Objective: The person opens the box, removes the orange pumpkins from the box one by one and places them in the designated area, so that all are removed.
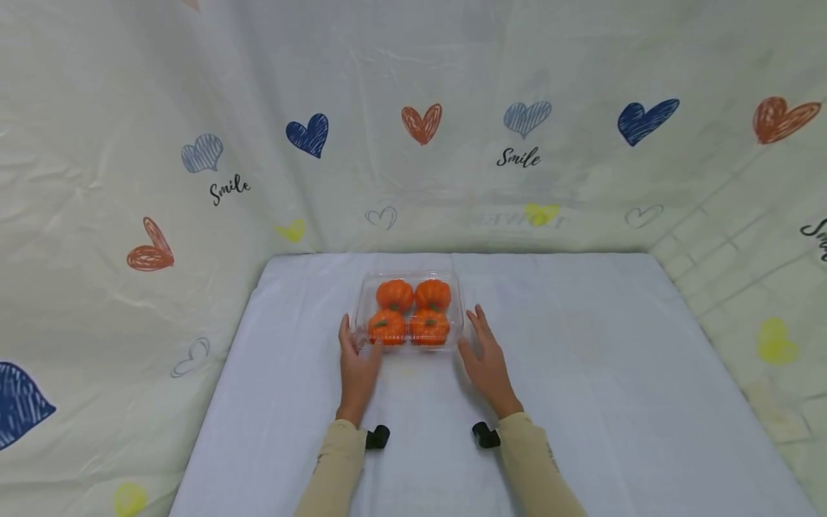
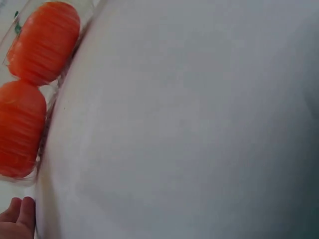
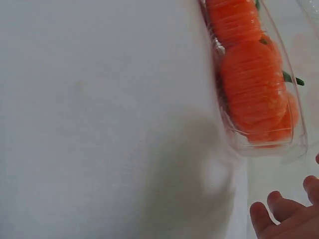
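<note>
Both hands lie open, left hand [image 1: 357, 362] and right hand [image 1: 486, 357] flanking the clear pumpkin tray [image 1: 409, 311] just ahead on the desk [image 1: 581, 373], equally near

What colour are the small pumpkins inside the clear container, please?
Orange pumpkins with green stems, clearest in the head view.

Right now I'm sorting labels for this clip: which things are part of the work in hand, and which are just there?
In hand:
- clear plastic box of four orange pumpkins
- left hand at the box's left edge
- right hand beside its right edge

Just there:
- white table cloth
- heart-print backdrop
</note>
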Available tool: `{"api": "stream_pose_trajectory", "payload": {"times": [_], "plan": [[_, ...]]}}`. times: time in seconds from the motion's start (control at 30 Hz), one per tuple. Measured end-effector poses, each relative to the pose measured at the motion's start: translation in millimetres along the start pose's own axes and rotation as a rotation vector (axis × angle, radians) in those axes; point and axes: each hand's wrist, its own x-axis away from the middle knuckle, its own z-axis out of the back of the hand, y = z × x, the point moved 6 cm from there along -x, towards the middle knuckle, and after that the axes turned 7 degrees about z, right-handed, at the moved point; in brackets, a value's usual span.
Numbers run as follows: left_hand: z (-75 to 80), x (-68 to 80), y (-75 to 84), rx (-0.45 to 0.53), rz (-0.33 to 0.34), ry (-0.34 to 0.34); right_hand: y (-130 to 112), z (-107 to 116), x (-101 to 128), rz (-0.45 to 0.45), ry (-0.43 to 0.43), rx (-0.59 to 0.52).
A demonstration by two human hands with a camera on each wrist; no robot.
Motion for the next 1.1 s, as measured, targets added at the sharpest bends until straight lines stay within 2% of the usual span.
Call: {"api": "stream_pose_trajectory", "payload": {"times": [0.23, 0.33, 0.47, 0.6, 0.8, 1.1], "plan": [[2.2, -15.0, 10.7, -0.268, -0.077, -0.163, -18, 12, -17, 0.042, 0.006, 0.014], [3.8, -19.8, 11.0, -0.333, -0.051, -0.23, -27, 16, -29, 0.055, -0.007, 0.016], [5.1, -23.1, 10.9, -0.367, -0.025, -0.294, -37, 22, -46, 0.051, -0.036, -0.004], [5.7, -22.4, 10.4, -0.381, -0.013, -0.324, -43, 28, -66, 0.035, -0.074, -0.057], [5.9, -20.4, 7.7, -0.399, 0.024, -0.34, -51, 31, -104, 0.03, -0.122, -0.201], [5.1, -16.4, 5.7, -0.38, 0.037, -0.331, -36, 31, -152, -0.126, -0.195, -0.347]]}}
